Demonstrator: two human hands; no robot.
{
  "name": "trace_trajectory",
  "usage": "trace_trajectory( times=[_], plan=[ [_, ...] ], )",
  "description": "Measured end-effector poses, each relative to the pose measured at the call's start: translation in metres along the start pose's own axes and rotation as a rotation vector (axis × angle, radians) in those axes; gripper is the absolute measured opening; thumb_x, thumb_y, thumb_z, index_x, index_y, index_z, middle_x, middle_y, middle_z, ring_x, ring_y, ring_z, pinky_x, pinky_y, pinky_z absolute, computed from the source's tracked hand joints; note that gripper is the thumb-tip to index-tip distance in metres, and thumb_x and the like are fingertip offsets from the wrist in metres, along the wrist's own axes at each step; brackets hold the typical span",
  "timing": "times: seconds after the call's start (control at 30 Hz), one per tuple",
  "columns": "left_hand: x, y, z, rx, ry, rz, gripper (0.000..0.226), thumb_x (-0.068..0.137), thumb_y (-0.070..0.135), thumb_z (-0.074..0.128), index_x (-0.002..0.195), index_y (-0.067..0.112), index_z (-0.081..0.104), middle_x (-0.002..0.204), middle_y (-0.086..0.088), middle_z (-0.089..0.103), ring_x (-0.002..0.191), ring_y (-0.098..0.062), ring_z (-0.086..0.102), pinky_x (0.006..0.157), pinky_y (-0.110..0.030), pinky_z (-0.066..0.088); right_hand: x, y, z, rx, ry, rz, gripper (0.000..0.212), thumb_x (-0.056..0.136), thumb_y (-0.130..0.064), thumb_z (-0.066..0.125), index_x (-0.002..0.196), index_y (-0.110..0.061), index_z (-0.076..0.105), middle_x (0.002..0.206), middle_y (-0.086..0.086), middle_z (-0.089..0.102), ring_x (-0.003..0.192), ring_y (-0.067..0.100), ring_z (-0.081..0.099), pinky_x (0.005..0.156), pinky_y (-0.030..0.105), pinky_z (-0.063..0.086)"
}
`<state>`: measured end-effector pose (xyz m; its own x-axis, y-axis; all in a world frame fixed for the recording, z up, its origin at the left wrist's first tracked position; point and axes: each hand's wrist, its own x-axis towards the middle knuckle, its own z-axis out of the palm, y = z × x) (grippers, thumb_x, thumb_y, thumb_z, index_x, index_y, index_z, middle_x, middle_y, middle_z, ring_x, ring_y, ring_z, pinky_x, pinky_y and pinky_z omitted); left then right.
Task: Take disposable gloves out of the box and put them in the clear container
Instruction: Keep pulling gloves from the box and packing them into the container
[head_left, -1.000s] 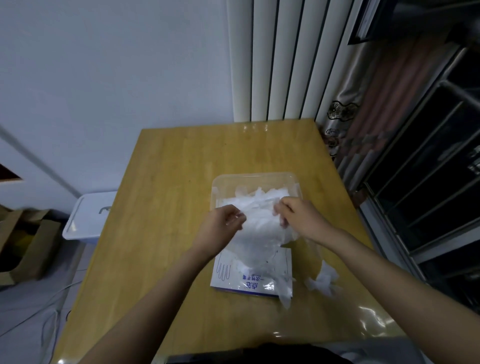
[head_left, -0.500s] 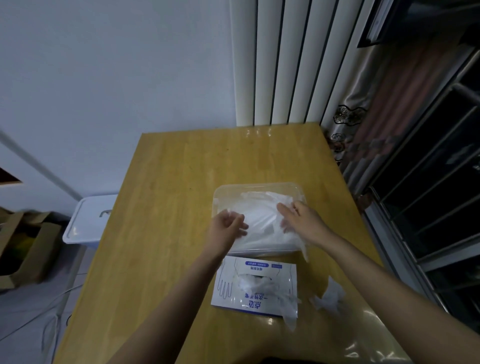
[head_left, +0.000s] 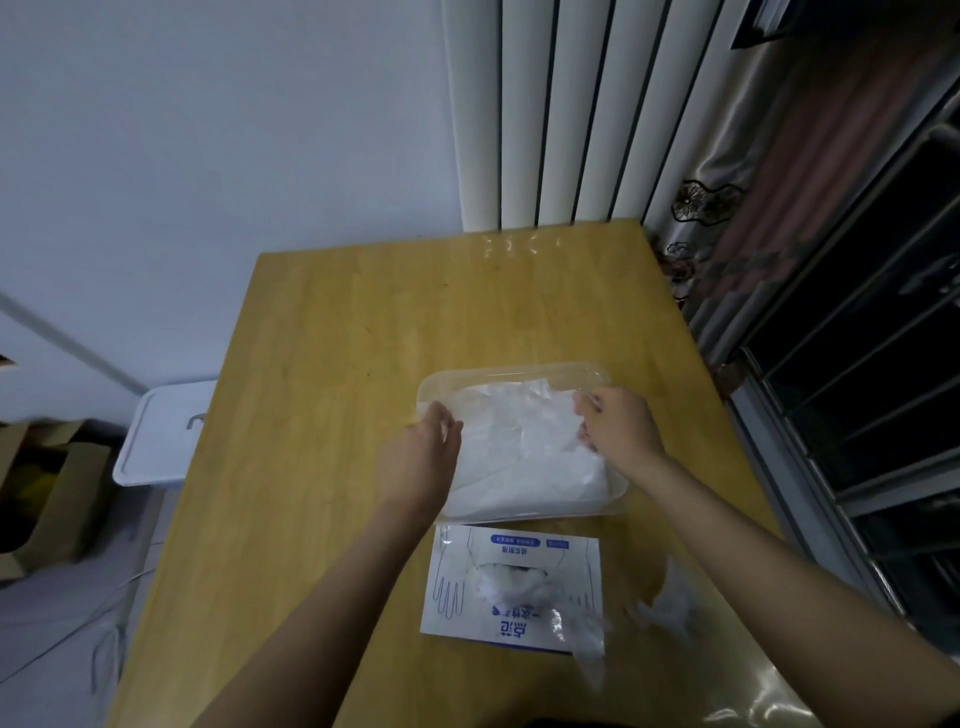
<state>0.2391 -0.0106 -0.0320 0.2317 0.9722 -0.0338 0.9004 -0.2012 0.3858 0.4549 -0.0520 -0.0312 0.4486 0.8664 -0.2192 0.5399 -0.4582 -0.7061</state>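
So, gloves (head_left: 519, 452) edge in R hand (head_left: 621, 428).

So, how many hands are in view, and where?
2. The left hand is over the left rim of the clear container; the right hand pinches the gloves near its far right corner. None looks hidden.

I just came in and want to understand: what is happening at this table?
A person is moving disposable gloves from the box into the clear container. The left hand rests on the pile's left edge; the right hand pinches its right side. The box lies nearer the person, with gloves showing in its opening. A loose glove lies on the table beside it.
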Motion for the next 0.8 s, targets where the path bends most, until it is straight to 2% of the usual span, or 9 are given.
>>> trace_trajectory(
  times=[0.13,0.23,0.33,0.4,0.47,0.53,0.63,0.7,0.8],
  plan=[
    [0.01,-0.002,0.007,0.149,-0.014,0.122,0.023,0.102,0.032,0.033,0.108,0.017,0.05,0.07,0.001,0.064,0.06,-0.021,0.061,0.067,-0.029,0.047,0.003,-0.002,0.006,-0.446,0.048,-0.098,0.029,0.1,-0.027,0.041,0.101,-0.005,0.059,0.086,0.007,0.065,0.073,0.02,0.062,0.064,0.035,0.051],
    [0.015,0.001,0.013,0.189,-0.007,0.186,0.022,0.102,0.03,0.033,0.107,0.017,0.05,0.067,-0.001,0.064,0.059,-0.023,0.06,0.07,-0.028,0.037,-0.001,-0.009,0.013,-0.534,0.069,-0.331,0.032,0.096,-0.019,0.05,0.127,-0.011,0.046,0.124,0.006,0.052,0.115,0.022,0.049,0.095,0.031,0.044],
    [0.018,0.002,0.016,0.174,0.002,0.199,0.022,0.102,0.03,0.035,0.108,0.017,0.051,0.064,-0.003,0.064,0.057,-0.025,0.06,0.067,-0.029,0.035,-0.014,-0.021,0.018,-0.327,-0.165,-0.619,0.035,0.097,-0.016,0.049,0.132,-0.015,0.046,0.135,0.002,0.047,0.129,0.016,0.038,0.114,0.025,0.024],
    [0.02,0.002,0.019,0.164,-0.002,0.206,0.023,0.101,0.029,0.036,0.109,0.015,0.053,0.065,-0.004,0.066,0.059,-0.026,0.062,0.071,-0.03,0.04,-0.018,-0.025,0.027,-0.387,-0.331,-0.747,0.035,0.097,-0.025,0.05,0.131,-0.018,0.049,0.133,-0.001,0.051,0.128,0.014,0.039,0.112,0.02,0.015],
    [0.022,0.003,0.02,0.169,-0.023,0.205,0.024,0.101,0.028,0.036,0.111,0.015,0.053,0.067,-0.004,0.066,0.06,-0.025,0.062,0.075,-0.03,0.042,-0.013,-0.023,0.038,-0.54,-0.429,-0.739,0.032,0.097,-0.033,0.05,0.125,-0.019,0.056,0.122,-0.001,0.061,0.116,0.015,0.05,0.11,0.025,0.023],
    [0.024,0.004,0.019,0.2,-0.041,0.201,0.024,0.102,0.029,0.033,0.113,0.016,0.051,0.07,-0.002,0.066,0.063,-0.023,0.062,0.077,-0.028,0.041,-0.01,-0.024,0.041,-0.688,-0.534,-0.619,0.031,0.099,-0.036,0.045,0.116,-0.016,0.062,0.11,0.004,0.068,0.101,0.021,0.058,0.098,0.031,0.037],
    [0.025,0.005,0.015,0.216,-0.029,0.207,0.025,0.102,0.028,0.033,0.114,0.015,0.051,0.072,-0.001,0.063,0.064,-0.023,0.06,0.072,-0.027,0.036,-0.008,-0.019,0.039,-0.656,-0.614,-0.44,0.037,0.099,-0.041,0.041,0.101,-0.012,0.064,0.1,0.007,0.067,0.085,0.022,0.06,0.081,0.034,0.046],
    [0.026,0.005,0.011,0.191,-0.025,0.181,0.025,0.102,0.029,0.034,0.114,0.015,0.051,0.075,-0.003,0.065,0.065,-0.023,0.059,0.067,-0.026,0.032,-0.006,-0.016,0.037,-0.614,-0.533,-0.45,0.034,0.095,-0.044,0.05,0.108,-0.015,0.06,0.109,0.002,0.063,0.093,0.018,0.056,0.082,0.031,0.044],
    [0.027,0.008,0.009,0.074,-0.033,0.107,0.025,0.101,0.033,0.037,0.112,0.017,0.052,0.075,-0.003,0.066,0.066,-0.022,0.061,0.059,-0.028,0.039,-0.007,-0.014,0.037,-0.566,-0.494,-0.517,0.051,0.087,-0.039,0.063,0.13,-0.019,0.043,0.129,-0.001,0.048,0.116,0.017,0.045,0.095,0.029,0.037]
  ],
)
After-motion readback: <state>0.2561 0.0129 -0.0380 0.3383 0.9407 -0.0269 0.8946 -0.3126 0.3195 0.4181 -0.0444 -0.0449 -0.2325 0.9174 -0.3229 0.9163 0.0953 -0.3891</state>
